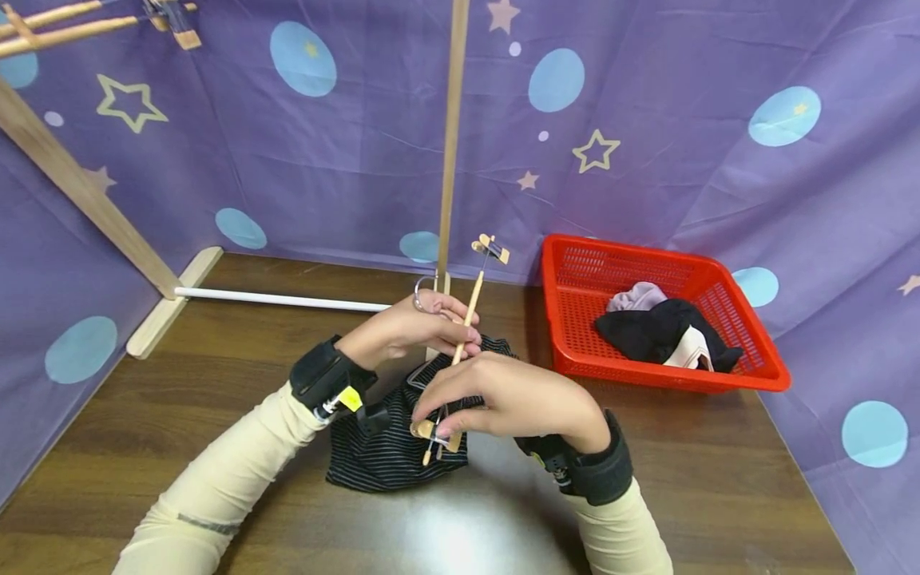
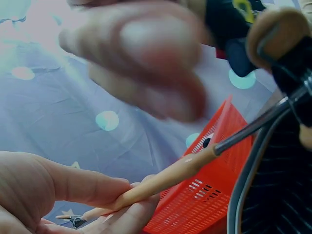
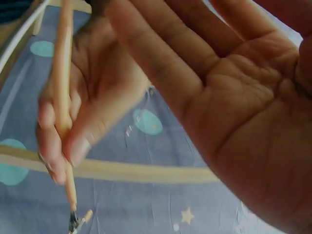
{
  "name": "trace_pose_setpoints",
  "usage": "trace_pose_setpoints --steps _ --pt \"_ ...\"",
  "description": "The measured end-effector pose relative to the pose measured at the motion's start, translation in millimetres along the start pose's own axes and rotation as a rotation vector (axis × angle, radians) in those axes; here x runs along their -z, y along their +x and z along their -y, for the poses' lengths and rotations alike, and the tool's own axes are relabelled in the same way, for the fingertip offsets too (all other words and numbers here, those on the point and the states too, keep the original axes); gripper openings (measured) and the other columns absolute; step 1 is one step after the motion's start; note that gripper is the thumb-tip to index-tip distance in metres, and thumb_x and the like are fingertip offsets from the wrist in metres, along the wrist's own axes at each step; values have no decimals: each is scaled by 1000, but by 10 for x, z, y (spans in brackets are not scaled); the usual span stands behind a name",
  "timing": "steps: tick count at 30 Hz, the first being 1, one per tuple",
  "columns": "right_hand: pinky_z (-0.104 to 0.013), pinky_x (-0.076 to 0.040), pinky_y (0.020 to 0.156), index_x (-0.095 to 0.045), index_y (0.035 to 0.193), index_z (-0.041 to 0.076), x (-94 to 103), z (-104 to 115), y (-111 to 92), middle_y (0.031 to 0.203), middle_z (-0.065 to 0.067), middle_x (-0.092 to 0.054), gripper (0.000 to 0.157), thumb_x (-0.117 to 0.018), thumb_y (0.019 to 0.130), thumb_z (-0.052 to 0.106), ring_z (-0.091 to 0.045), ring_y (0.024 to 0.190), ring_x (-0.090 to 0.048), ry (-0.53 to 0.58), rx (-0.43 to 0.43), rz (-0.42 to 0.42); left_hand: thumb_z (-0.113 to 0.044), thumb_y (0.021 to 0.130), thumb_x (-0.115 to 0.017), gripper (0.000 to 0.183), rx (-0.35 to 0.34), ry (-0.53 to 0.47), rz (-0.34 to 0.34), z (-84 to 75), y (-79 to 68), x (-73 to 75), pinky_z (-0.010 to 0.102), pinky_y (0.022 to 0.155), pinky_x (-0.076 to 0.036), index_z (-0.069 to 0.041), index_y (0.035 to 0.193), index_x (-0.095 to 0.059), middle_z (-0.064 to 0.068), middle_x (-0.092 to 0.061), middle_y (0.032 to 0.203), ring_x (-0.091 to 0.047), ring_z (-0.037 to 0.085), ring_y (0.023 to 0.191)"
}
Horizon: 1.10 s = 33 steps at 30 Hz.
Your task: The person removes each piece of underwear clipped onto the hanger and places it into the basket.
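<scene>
My left hand [image 1: 420, 323] pinches the wooden bar of a clip hanger [image 1: 470, 299] between thumb and fingers. The hanger's metal hook [image 1: 418, 292] curves up beside that hand. One end clip [image 1: 496, 249] points away toward the curtain; the other clip [image 1: 434, 435] is at the near end. Over the near end is my right hand [image 1: 513, 391], its thumb overlapping the clip in the head view. The right wrist view shows its palm with fingers extended. Beneath the hanger lies a black striped garment [image 1: 388, 447] with a pale piped edge, partly hidden by my hands.
A red plastic basket [image 1: 557, 319] to the right holds black cloth [image 1: 632, 331] and a pale mauve cloth [image 1: 638, 297]. Behind stands a wooden rack post [image 1: 453, 136] with a white rod [image 1: 287, 299] along its base. Another hanger [image 1: 79, 30] is at upper left.
</scene>
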State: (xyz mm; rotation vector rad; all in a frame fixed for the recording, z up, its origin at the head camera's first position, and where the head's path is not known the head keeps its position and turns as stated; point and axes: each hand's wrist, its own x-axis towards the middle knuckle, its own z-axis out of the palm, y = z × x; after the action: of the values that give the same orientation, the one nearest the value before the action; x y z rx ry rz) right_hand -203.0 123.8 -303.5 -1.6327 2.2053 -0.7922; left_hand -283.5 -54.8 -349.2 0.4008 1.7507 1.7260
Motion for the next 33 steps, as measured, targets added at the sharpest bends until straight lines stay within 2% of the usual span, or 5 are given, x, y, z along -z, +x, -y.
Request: trace_pose_setpoints --steps 7,15,19,26,33 --pt "-20 -51 93 -74 111 9 -95 9 90 103 3 -73 18 -72 94 10 -5 97 -64 -63 -84 74 5 96 -59 18 26 -5 24 9 -5 35 27 78 -62 7 114 -54 1 -74 83 -74 8 76" --pt "-21 -52 93 -75 98 10 -80 -17 76 101 2 -73 10 -74 91 4 -5 98 -65 -38 -48 62 9 92 -62 15 32 -54 72 21 -27 110 28 75 -63 3 105 -60 3 -74 82 -75 13 77" --pt "-21 -51 94 -73 99 11 -88 -4 75 102 3 -73 12 -74 90 3 -4 101 -63 -27 -75 81 7 92 -63 17 27 -37 93 23 -34 134 29 77 -63 4 109 -60 3 -76 84 -75 13 78" --pt "-19 -52 79 -67 96 11 -122 -1 104 89 8 -64 15 -75 88 2 2 83 -54 -38 -89 113 6 92 -63 23 13 12 120 33 -42 175 32 79 -63 10 114 -60 8 -76 87 -75 14 80" --pt "-18 -52 83 -68 93 9 -110 -4 128 88 7 -65 13 -75 87 0 1 85 -56 -25 -71 92 5 93 -64 24 1 37 130 -1 -44 206 33 81 -63 10 115 -59 8 -76 88 -75 15 81"
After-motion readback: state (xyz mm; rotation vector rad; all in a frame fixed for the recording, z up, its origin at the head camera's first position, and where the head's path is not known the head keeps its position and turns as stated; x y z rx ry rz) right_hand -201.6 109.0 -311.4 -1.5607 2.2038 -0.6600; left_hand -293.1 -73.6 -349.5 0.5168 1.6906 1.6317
